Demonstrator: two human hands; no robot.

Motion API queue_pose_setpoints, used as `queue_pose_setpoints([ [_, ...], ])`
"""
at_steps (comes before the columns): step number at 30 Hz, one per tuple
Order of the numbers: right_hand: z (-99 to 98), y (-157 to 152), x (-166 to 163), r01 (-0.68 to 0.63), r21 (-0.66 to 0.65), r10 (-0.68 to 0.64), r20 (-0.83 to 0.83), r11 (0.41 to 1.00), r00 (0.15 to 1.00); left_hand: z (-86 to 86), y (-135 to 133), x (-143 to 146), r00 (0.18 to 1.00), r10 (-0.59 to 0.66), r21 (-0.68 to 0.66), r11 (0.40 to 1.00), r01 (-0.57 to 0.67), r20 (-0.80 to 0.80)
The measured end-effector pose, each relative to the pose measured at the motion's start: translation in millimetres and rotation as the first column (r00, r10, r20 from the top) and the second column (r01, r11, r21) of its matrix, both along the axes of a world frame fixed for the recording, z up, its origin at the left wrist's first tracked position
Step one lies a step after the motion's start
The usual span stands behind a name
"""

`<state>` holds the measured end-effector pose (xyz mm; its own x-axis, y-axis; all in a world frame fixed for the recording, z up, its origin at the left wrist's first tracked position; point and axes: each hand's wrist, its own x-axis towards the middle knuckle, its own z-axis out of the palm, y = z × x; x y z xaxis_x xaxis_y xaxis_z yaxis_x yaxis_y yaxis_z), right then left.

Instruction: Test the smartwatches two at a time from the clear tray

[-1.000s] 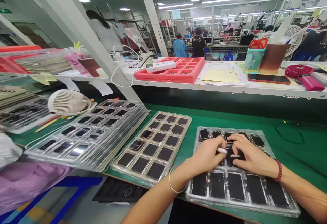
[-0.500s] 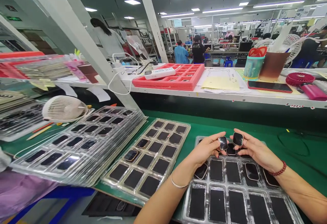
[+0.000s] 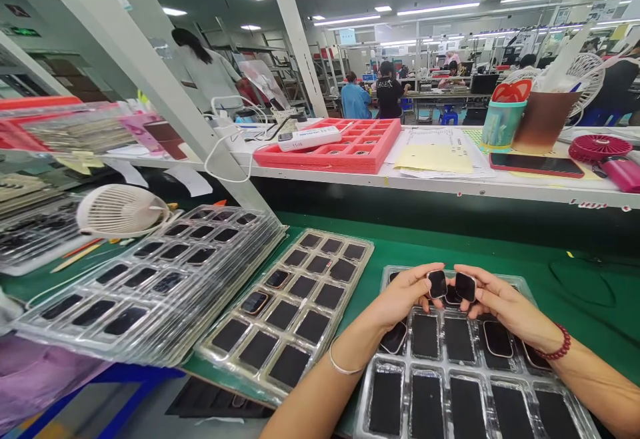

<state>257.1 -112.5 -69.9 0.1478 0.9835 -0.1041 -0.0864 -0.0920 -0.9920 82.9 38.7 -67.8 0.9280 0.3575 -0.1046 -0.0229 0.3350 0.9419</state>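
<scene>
Along the table's (image 3: 400, 242) near edge, a clear tray (image 3: 406, 385) runs out of view below; leftward, a second tray (image 3: 294, 324) and a tray stack (image 3: 220, 292) crowd that edge. Over the clear tray's far part, the left hand's (image 3: 403, 295) fingers pinch one watch face (image 3: 437, 284), the right hand's (image 3: 505, 300) another watch face (image 3: 465, 287), side by side; between them, a third (image 3: 453, 295) is half hidden. Green surface opens out rightward. Beyond, a loaded shelf (image 3: 430, 187) bounds the far edge.
</scene>
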Motion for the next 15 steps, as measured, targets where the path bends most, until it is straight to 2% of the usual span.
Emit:
queue_pose_setpoints([
  [4, 2.7, 0, -3, -0.002, 0.038, -0.002, 0.089, 0.999, 0.996, 1.4, 0, 0, 1.000, -0.002, 0.014, 1.000, 0.002, 0.005],
  [7, 9.5, -3, -10, -0.010, 0.105, -0.020, 0.285, 0.994, 0.958, 3.5, -2, 0, 1.000, -0.004, 0.066, 0.998, 0.004, -0.007],
  [9, 14.4, -6, -17, -0.066, 0.139, -0.009, 0.482, 0.988, 0.876, 4.8, -4, 0, 1.000, 0.009, 0.099, 0.995, -0.008, -0.011],
  [11, 17.2, -9, -24, -0.136, 0.140, 0.012, 0.654, 0.981, 0.756, 5.6, -4, 1, 1.000, 0.021, 0.104, 0.994, -0.020, -0.010],
  [15, 18.7, -11, -30, -0.214, 0.090, 0.038, 0.848, 0.973, 0.528, 5.9, -4, 1, 0.999, 0.028, 0.087, 0.996, -0.027, -0.016],
])
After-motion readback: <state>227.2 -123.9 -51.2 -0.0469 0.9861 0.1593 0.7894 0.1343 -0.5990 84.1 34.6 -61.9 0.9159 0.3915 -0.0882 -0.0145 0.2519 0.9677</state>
